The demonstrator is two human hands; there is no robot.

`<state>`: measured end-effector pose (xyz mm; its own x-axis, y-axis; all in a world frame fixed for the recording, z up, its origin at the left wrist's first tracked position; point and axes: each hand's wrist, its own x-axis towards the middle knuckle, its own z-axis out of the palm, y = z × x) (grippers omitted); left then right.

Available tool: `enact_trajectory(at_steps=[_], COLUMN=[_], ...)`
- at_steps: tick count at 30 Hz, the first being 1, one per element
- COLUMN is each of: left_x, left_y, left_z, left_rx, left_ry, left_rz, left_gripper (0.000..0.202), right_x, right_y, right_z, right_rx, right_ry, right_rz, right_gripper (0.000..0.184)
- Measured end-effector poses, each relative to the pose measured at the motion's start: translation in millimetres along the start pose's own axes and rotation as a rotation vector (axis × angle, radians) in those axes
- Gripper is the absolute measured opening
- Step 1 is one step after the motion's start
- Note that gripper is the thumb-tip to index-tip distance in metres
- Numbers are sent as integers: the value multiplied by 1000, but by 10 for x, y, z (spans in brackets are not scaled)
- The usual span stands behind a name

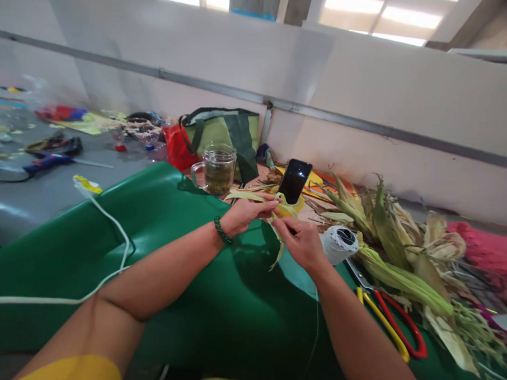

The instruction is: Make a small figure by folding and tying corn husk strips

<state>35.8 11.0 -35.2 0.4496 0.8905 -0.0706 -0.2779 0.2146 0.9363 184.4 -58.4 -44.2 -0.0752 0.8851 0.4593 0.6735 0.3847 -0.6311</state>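
Note:
Pale yellow-green strips of corn husk [247, 196] run between my two hands above a green mat. My left hand [248, 212] pinches the husk strip with thumb and fingers; a green bead bracelet circles that wrist. Close beside it, my right hand [300, 241] is closed, its fingertips on the husk where a loose end hangs down. A spool of white thread [340, 244] stands just right of my right hand, and a thin thread trails down near that forearm. Behind the hands a dark-screened phone [294, 180] leans upright in a yellow holder.
A glass mug [219, 170] of liquid stands behind my left hand, before a green bag [246, 134]. Scissors [393, 318] with red and yellow handles lie at right beside piled corn husks [390, 234]. A white cable [116, 229] crosses the green mat [153, 194]. A glue gun [50, 162] lies at left.

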Motion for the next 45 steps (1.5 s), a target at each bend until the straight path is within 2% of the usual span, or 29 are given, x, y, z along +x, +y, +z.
enact_trajectory(at_steps=[3,4,5,9,12,16,21,25,27,31,35,40,45], left_x=[-10,-22,-35,-62,-32,10,-45,-71,-60,-51,-68,-40,-46], left_y=[49,58,63,47,35,56,76,46,32,32,38,35,55], left_z=[-19,-13,-2,29,3,-57,-51,-41,-48,-51,-50,-93,-76], left_rx=[10,4,-5,11,50,29,-28,-22,-27,-28,-14,13,12], left_ry=[-74,-94,-110,-134,-125,-130,-291,-400,-429,-453,-422,-416,-437], left_rz=[-55,-73,-89,-82,-32,-31,-115,-117,-89,-38,-14,-87,-141], left_gripper=[20,18,16,22,16,10,17,21,24,28,26,25,33], right_x=[40,57,73,98,88,95,132,122,115,126,142,160,168], right_y=[19,32,47,85,83,98,139,131,139,206,267,276,205], right_z=[-109,-135,-151,-129,-97,-107,-126,-93,-73,-89,-151,-149,-182], right_rx=[-3,-6,3,133,173,276,402,598,650,592,448,365,277], right_ry=[216,245,235,41,-16,-124,-8,-197,-225,-177,-172,-169,22], right_rz=[3,-1,0,62,85,129,215,269,270,241,156,110,115], right_gripper=[27,27,27,26,29,32,27,24,27,33,32,31,24])
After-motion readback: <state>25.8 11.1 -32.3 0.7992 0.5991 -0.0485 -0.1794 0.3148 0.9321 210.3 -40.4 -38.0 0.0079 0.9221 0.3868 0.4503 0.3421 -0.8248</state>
